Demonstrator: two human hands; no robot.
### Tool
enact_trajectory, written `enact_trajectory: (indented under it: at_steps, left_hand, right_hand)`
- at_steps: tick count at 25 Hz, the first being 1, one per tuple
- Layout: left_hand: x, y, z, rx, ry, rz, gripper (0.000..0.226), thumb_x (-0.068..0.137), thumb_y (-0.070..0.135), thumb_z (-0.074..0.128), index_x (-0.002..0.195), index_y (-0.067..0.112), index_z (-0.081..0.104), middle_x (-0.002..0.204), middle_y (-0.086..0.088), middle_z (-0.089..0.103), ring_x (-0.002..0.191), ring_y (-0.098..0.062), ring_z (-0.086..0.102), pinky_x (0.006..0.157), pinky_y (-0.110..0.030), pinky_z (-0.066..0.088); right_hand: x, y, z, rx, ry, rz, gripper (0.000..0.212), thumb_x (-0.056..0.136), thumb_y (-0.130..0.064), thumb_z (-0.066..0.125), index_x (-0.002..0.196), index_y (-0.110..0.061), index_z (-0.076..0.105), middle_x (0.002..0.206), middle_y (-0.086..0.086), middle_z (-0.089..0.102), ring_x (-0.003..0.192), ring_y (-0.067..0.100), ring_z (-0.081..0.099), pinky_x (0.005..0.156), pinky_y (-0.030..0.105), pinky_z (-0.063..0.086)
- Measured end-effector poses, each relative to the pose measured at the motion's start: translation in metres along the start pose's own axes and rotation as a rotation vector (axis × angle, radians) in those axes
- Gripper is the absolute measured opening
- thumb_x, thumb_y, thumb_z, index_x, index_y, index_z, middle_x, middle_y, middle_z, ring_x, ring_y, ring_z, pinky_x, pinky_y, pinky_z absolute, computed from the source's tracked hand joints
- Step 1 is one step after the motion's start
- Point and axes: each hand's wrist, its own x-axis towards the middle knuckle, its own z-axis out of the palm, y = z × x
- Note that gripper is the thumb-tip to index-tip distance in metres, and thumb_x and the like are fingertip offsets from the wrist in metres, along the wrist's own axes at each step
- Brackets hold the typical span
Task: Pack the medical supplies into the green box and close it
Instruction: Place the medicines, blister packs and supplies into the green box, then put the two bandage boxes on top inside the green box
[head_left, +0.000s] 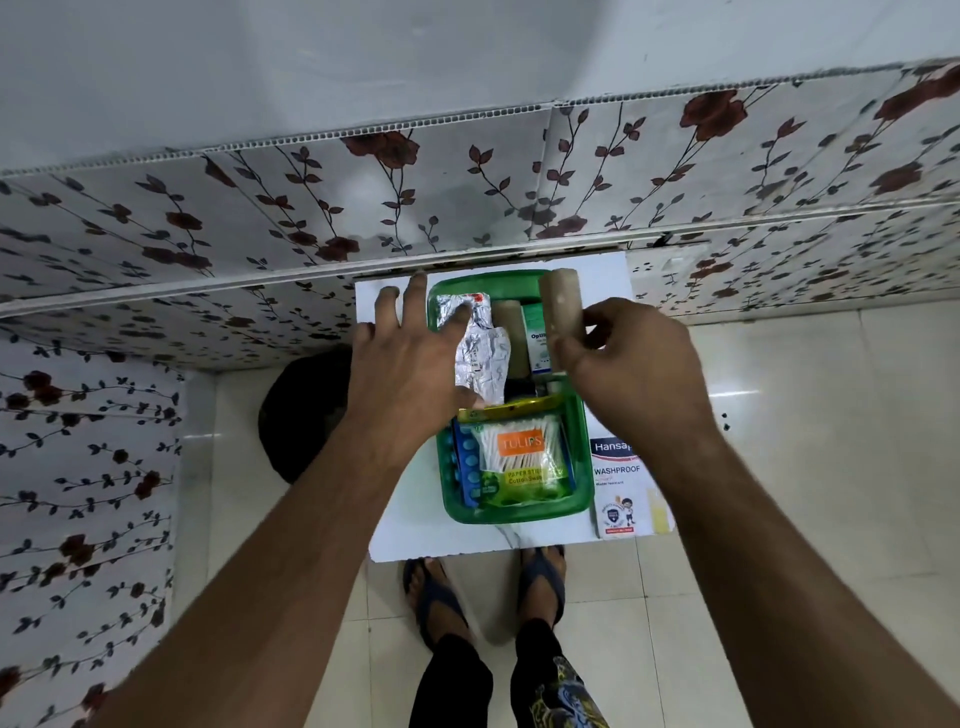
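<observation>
The open green box (519, 512) sits on a small white table (405, 530). Inside it lie a pack of cotton swabs (522, 460), a blue pill strip (467, 465), silver foil blister strips (480, 353), a small white and green carton (537, 343) and a beige bandage roll (508, 332). My left hand (410, 358) rests spread on the foil strips, pressing them down. My right hand (631, 358) grips a second beige bandage roll (558, 306) at the box's far right side. A white plaster box (621, 486) lies on the table right of the green box.
The table stands against a flower-patterned wall panel (467, 182). A dark round object (301, 410) sits on the floor at the table's left. My feet in sandals (483, 587) are on the tiled floor just in front of the table.
</observation>
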Motion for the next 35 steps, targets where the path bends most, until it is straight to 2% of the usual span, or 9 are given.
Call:
enact_trajectory:
  at_steps: [2, 4, 6, 12, 16, 19, 24, 30, 35]
  left_hand:
    - [0.005, -0.003, 0.006, 0.003, -0.029, 0.003, 0.100, 0.065, 0.064, 0.074, 0.149, 0.039, 0.025, 0.162, -0.015, 0.009, 0.145, -0.042, 0.011, 0.107, -0.058, 0.030]
    - [0.007, -0.007, 0.008, -0.020, -0.062, 0.000, 0.101, 0.064, 0.066, 0.073, 0.149, 0.042, 0.023, 0.162, -0.014, 0.008, 0.145, -0.042, 0.009, 0.108, -0.059, 0.028]
    - [0.009, -0.008, 0.006, -0.045, -0.047, -0.004, 0.097, 0.064, 0.065, 0.073, 0.147, 0.042, 0.028, 0.162, -0.014, 0.011, 0.145, -0.041, 0.010, 0.108, -0.059, 0.027]
    - [0.013, -0.005, 0.006, -0.055, -0.014, -0.053, 0.095, 0.062, 0.065, 0.075, 0.144, 0.037, 0.037, 0.159, -0.015, 0.020, 0.144, -0.040, 0.013, 0.108, -0.056, 0.028]
    - [0.010, -0.009, 0.003, -0.093, -0.005, -0.028, 0.091, 0.064, 0.061, 0.076, 0.143, 0.035, 0.040, 0.158, -0.014, 0.022, 0.144, -0.039, 0.015, 0.107, -0.056, 0.029]
    - [-0.002, -0.011, -0.012, -0.193, 0.090, -0.010, 0.072, 0.073, 0.051, 0.073, 0.136, 0.031, 0.048, 0.152, -0.012, 0.033, 0.140, -0.036, 0.025, 0.105, -0.054, 0.033]
    - [-0.029, 0.026, -0.043, -0.464, 0.199, 0.127, 0.033, 0.085, 0.031, 0.064, 0.117, 0.022, 0.063, 0.121, -0.004, 0.058, 0.113, -0.027, 0.054, 0.093, -0.043, 0.045]
    - [-0.033, 0.098, -0.030, -0.631, 0.066, 0.282, 0.028, 0.089, 0.031, 0.062, 0.116, 0.025, 0.065, 0.119, 0.004, 0.061, 0.105, -0.018, 0.060, 0.084, -0.037, 0.051]
    - [-0.030, 0.114, -0.009, -0.641, 0.005, 0.316, 0.025, 0.090, 0.029, 0.061, 0.114, 0.025, 0.065, 0.113, 0.003, 0.063, 0.097, -0.018, 0.062, 0.081, -0.037, 0.051]
  right_hand:
    - [-0.001, -0.010, 0.012, -0.155, 0.044, -0.057, 0.043, 0.090, -0.052, 0.044, 0.090, -0.016, 0.067, 0.079, 0.001, 0.065, 0.072, 0.029, 0.061, 0.058, 0.031, 0.043]
    - [-0.003, -0.017, 0.018, -0.266, 0.045, -0.133, 0.033, 0.091, -0.042, 0.047, 0.093, -0.012, 0.060, 0.080, 0.007, 0.056, 0.070, 0.033, 0.057, 0.058, 0.031, 0.034]
    - [-0.004, -0.020, 0.024, -0.328, 0.072, -0.192, 0.029, 0.090, -0.035, 0.050, 0.096, -0.009, 0.059, 0.086, 0.015, 0.061, 0.076, 0.038, 0.061, 0.058, 0.033, 0.032]
    - [0.008, -0.011, 0.043, -0.393, 0.151, -0.135, 0.047, 0.092, -0.050, 0.030, 0.093, -0.009, 0.053, 0.084, 0.014, 0.064, 0.074, 0.037, 0.063, 0.058, 0.034, 0.027]
    - [0.009, -0.005, 0.041, -0.326, 0.090, -0.175, 0.037, 0.091, -0.043, 0.051, 0.093, -0.006, 0.056, 0.085, 0.017, 0.063, 0.075, 0.039, 0.062, 0.060, 0.035, 0.035]
    - [0.003, 0.009, 0.024, -0.229, 0.100, -0.054, 0.038, 0.089, -0.053, 0.050, 0.089, -0.016, 0.055, 0.081, 0.004, 0.061, 0.071, 0.029, 0.057, 0.061, 0.033, 0.041]
    - [-0.031, 0.080, -0.010, -0.013, -0.004, 0.263, 0.019, 0.085, -0.042, 0.062, 0.084, -0.024, 0.056, 0.072, -0.010, 0.059, 0.072, 0.018, 0.059, 0.055, 0.027, 0.034]
    - [-0.061, 0.160, 0.022, -0.036, -0.271, 0.446, 0.060, 0.070, -0.053, 0.076, 0.118, -0.025, 0.052, 0.102, 0.000, 0.062, 0.087, 0.018, 0.061, 0.073, 0.034, 0.050]
    - [-0.061, 0.168, 0.033, 0.040, -0.235, 0.474, 0.042, 0.070, -0.040, 0.077, 0.107, -0.028, 0.060, 0.095, -0.006, 0.068, 0.085, 0.017, 0.065, 0.078, 0.037, 0.055]
